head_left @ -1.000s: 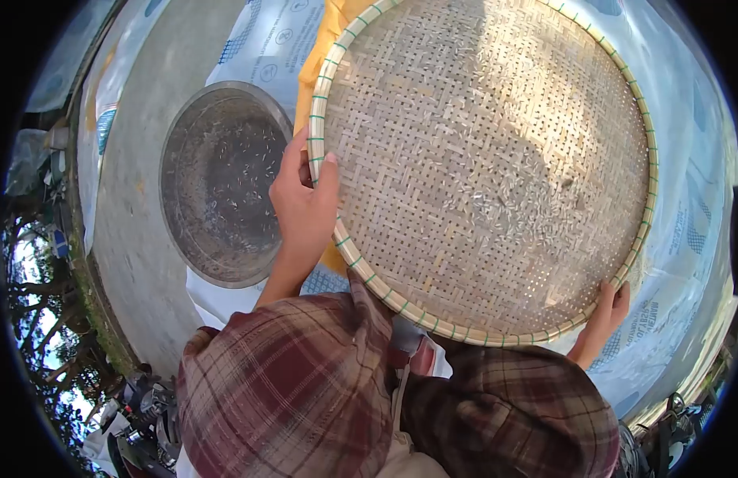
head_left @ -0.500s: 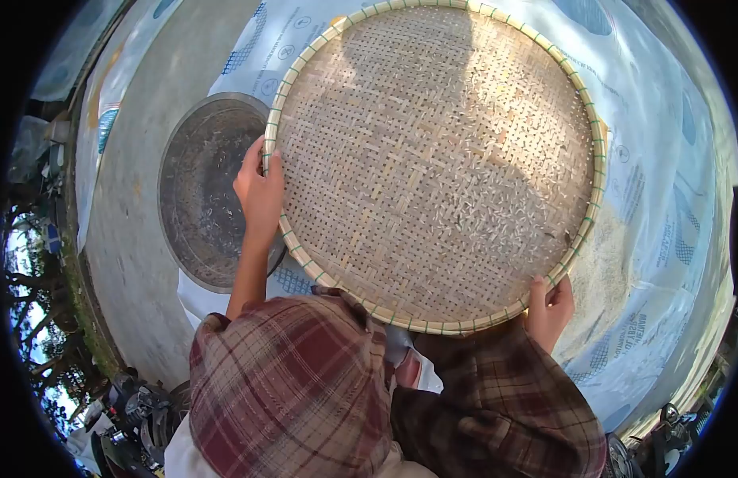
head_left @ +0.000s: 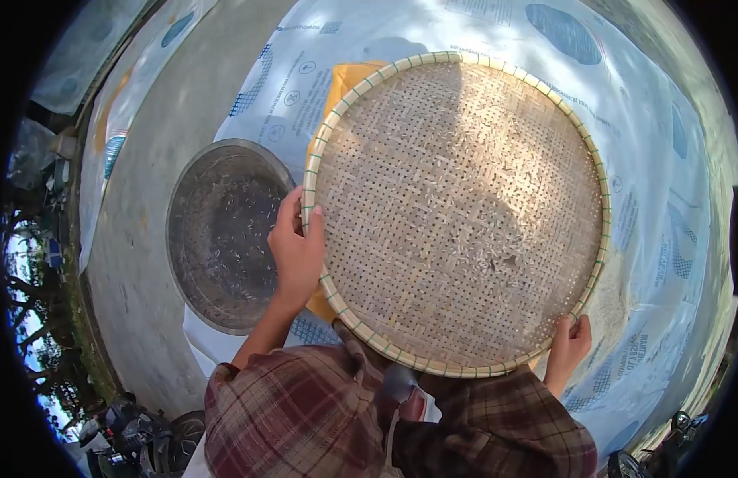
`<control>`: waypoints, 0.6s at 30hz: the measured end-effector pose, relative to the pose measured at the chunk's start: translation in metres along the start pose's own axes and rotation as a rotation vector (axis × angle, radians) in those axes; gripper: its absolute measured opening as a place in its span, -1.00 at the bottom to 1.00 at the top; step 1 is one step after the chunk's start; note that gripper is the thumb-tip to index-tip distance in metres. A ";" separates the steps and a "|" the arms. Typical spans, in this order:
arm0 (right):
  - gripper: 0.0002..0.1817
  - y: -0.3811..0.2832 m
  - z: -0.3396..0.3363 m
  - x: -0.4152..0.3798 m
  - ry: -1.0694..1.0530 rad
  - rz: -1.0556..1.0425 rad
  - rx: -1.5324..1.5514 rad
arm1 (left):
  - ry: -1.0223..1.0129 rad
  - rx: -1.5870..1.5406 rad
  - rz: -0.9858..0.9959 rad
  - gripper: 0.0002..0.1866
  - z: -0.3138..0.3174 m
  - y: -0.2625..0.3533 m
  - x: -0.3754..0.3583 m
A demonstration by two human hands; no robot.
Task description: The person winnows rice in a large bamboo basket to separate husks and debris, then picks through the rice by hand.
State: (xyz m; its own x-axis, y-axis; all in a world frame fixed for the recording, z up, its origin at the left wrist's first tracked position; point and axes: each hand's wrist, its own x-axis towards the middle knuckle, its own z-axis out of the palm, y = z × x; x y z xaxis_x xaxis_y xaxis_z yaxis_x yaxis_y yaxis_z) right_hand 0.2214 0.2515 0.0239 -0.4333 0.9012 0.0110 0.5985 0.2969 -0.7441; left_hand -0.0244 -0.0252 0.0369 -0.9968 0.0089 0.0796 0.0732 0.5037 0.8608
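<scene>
One round woven tray (head_left: 385,263) sits front & ctr, held out before the person above the plastic sheet (head_left: 656,199). Weave is pale tan; rim (head_left: 605,199) is bound w/ green ties all round. Loose light grains (head_left: 484,227) lie scattered on it, mostly R of ctr, w/ a small dark bit (head_left: 509,260) among them. Sunlit patch covers the upper R part; rest is in shade.

L hand (head_left: 299,248) is closed on the tray's L edge, thumb over the rim, other fingers partly hidden behind it. R hand (head_left: 570,344) grips the lower R edge, thumb & finger at the rim; its remaining fingers can't be made out.

Just beside the L hand, a round dark metal basin (head_left: 195,263) stands w/ a few pale grains on its btm. Yellow material (head_left: 347,78) pokes out from under the tray's L side. R of the tray, a pale grainy layer (head_left: 612,311) lies on the sheet, which has blue print.

Farther L is bare concrete ground (head_left: 154,175). Plaid clothing (head_left: 293,410) fills the lower ctr; motorbike parts (head_left: 138,438) show btm L.
</scene>
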 end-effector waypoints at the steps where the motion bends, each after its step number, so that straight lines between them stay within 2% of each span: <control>1: -0.65 0.016 -0.018 0.011 0.021 0.032 0.000 | -0.002 0.004 0.005 -0.65 -0.002 0.003 -0.005; 2: -0.66 0.024 -0.033 0.018 0.042 0.057 -0.010 | -0.070 -0.032 -0.030 -0.65 -0.002 0.006 -0.012; 4: -0.66 -0.007 -0.030 0.009 -0.136 -0.015 -0.100 | -0.133 -0.094 -0.074 -0.65 -0.005 -0.003 -0.009; 5: -0.67 -0.020 -0.015 -0.001 -0.229 -0.096 -0.134 | -0.075 -0.077 -0.058 -0.64 -0.022 -0.026 0.012; 6: -0.70 -0.034 0.008 -0.015 -0.234 -0.191 -0.265 | -0.017 -0.057 -0.033 -0.62 -0.030 -0.036 0.028; 8: -0.72 -0.036 0.023 -0.022 -0.339 -0.150 -0.177 | 0.040 -0.029 -0.004 -0.62 -0.029 -0.027 0.031; 9: -0.72 -0.030 0.024 -0.018 -0.326 -0.142 -0.162 | 0.090 0.009 -0.003 -0.62 -0.031 -0.022 0.028; 10: -0.75 -0.018 0.019 -0.011 -0.301 -0.037 -0.090 | 0.077 0.017 0.014 -0.62 -0.022 -0.013 0.016; 12: -0.78 -0.020 0.018 -0.013 -0.275 0.092 -0.036 | -0.081 -0.153 -0.009 -0.63 0.012 0.009 -0.021; 13: -0.82 -0.032 0.026 -0.010 -0.220 0.052 -0.044 | -0.133 -0.152 0.000 -0.63 0.015 0.013 -0.027; 15: -0.85 -0.033 0.020 -0.005 -0.166 -0.010 -0.064 | -0.147 -0.107 0.014 -0.61 0.006 -0.027 -0.003; 16: -0.82 -0.027 0.013 -0.002 -0.013 -0.161 -0.211 | -0.151 -0.055 0.049 -0.59 -0.003 -0.045 0.011; 17: -0.77 -0.020 0.008 0.001 0.141 -0.306 -0.348 | -0.257 -0.002 -0.083 -0.59 -0.017 -0.039 0.019; 18: -0.77 -0.007 0.002 0.001 0.133 -0.292 -0.346 | -0.265 0.013 -0.085 -0.59 -0.018 -0.036 0.019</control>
State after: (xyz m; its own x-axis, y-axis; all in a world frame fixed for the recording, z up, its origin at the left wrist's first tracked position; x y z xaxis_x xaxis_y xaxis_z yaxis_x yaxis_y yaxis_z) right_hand 0.2152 0.2494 0.0281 -0.5405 0.7902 0.2889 0.6634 0.6114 -0.4313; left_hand -0.0455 -0.0584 0.0162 -0.9732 0.1908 -0.1283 -0.0097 0.5232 0.8522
